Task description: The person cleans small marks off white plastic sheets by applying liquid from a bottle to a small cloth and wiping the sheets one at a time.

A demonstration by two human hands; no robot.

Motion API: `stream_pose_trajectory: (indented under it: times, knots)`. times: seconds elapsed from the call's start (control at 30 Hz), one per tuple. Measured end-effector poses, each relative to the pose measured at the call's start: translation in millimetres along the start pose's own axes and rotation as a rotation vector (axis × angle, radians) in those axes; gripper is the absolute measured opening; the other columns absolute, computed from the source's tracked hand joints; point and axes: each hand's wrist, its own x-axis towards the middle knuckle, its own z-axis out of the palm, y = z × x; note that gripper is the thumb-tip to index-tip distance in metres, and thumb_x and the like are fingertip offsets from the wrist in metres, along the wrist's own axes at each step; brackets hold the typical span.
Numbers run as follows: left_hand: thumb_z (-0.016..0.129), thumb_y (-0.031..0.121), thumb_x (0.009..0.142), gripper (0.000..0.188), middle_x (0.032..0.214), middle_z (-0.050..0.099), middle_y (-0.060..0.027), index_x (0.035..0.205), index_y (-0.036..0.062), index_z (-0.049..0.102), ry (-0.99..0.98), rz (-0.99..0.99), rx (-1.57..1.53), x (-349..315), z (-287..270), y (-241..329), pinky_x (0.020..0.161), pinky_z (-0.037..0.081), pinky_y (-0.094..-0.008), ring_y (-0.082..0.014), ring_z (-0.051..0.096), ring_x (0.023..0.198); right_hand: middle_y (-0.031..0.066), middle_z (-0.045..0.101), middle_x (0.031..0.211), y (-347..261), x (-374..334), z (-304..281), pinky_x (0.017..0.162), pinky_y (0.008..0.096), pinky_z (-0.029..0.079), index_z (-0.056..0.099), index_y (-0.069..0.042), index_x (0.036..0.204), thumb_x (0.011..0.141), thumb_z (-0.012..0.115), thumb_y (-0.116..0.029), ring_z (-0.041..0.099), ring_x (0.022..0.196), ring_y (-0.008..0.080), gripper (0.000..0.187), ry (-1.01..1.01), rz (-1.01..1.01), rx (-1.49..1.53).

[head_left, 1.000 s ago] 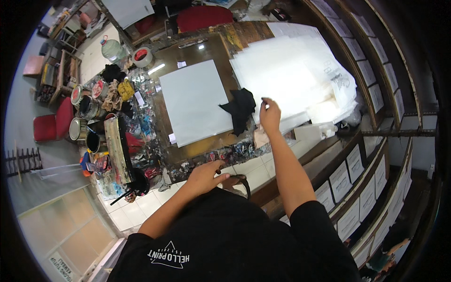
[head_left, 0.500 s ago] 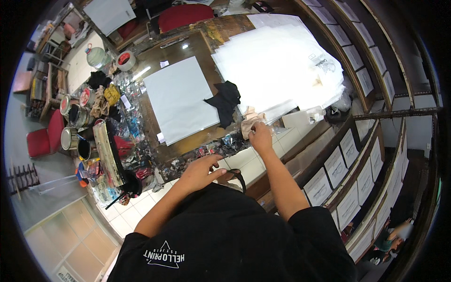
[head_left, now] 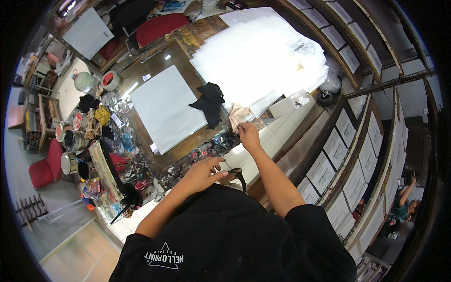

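My right hand (head_left: 250, 135) is at the near edge of the table, fingers pinched on the lower end of a crumpled beige cloth (head_left: 238, 113). My left hand (head_left: 204, 174) hovers just off the table in front of my body, fingers loosely bent and thumb apart, holding nothing. Beyond it a large blank white sheet (head_left: 162, 108) lies on a brown board (head_left: 181, 51). A folded black cloth (head_left: 209, 103) covers part of the sheet's right side. To the right of that spreads a thick pile of white sheets (head_left: 253, 61).
Ink cans (head_left: 68, 162), rags and a roll of tape (head_left: 110, 80) crowd the table's left side. A long frame-like tool (head_left: 107, 165) lies nearer. Racks of printed sheets (head_left: 336, 145) line the right. A red chair (head_left: 46, 167) stands left; another person (head_left: 405, 207) is far right.
The view has swung, so the table appears further left. My right hand has shifted slightly right relative to the black cloth, and the beige cloth seems drawn along with it. My left hand barely moved.
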Motion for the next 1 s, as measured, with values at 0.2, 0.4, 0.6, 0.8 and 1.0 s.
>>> stream_pose_trajectory:
  times: [0.2,0.4,0.6,0.8,1.0]
  knots:
    - [0.071,0.031,0.095,0.05,0.097,0.072,-0.0152,0.13,-0.0026,0.062,-0.018,0.04,-0.028,11,-1,9,0.08,0.055,-0.0361,-0.0234,0.07,0.086,0.0188,0.072,0.092,-22,6,-24,0.076,0.0434,0.053,0.078,-0.003,0.088,0.083,0.079,-0.025,0.069,0.08,0.0345,0.022,-0.109,0.291,0.272]
    - [0.071,0.028,0.095,0.045,0.094,0.072,-0.0122,0.127,-0.002,0.063,-0.028,0.029,-0.094,21,-3,20,0.077,0.054,-0.0332,-0.018,0.068,0.081,0.0095,0.07,0.086,-34,15,-63,0.072,0.0303,0.05,0.077,0.0,0.094,0.089,0.075,-0.017,0.063,0.078,0.0155,0.018,0.073,0.322,0.44]
    - [0.07,0.019,0.098,0.044,0.115,0.069,-0.0132,0.134,-0.001,0.057,0.316,0.065,-0.344,43,9,35,0.083,0.054,-0.0332,-0.0201,0.067,0.098,-0.0016,0.066,0.093,-84,24,-169,0.083,0.0267,0.048,0.067,-0.003,0.102,0.101,0.062,-0.015,0.059,0.085,0.0092,0.013,-0.086,0.396,0.94]
    - [0.055,0.014,0.106,0.065,0.157,0.04,-0.0195,0.159,-0.0066,0.022,0.209,0.347,-0.765,88,30,100,0.114,0.04,-0.0356,-0.0242,0.047,0.138,-0.0002,0.067,0.094,-97,-24,-248,0.081,0.0256,0.049,0.063,-0.006,0.103,0.103,0.062,-0.013,0.061,0.085,0.0089,0.007,-0.015,0.268,1.206]
    - [0.058,0.011,0.104,0.047,0.136,0.061,-0.0127,0.146,-0.0086,0.047,-0.156,0.396,-0.679,96,80,152,0.109,0.043,-0.0323,-0.0189,0.058,0.125,-0.0017,0.065,0.088,-90,-93,-285,0.074,0.0232,0.049,0.065,-0.005,0.099,0.098,0.067,-0.009,0.059,0.08,0.0066,0.005,0.17,0.38,1.012]
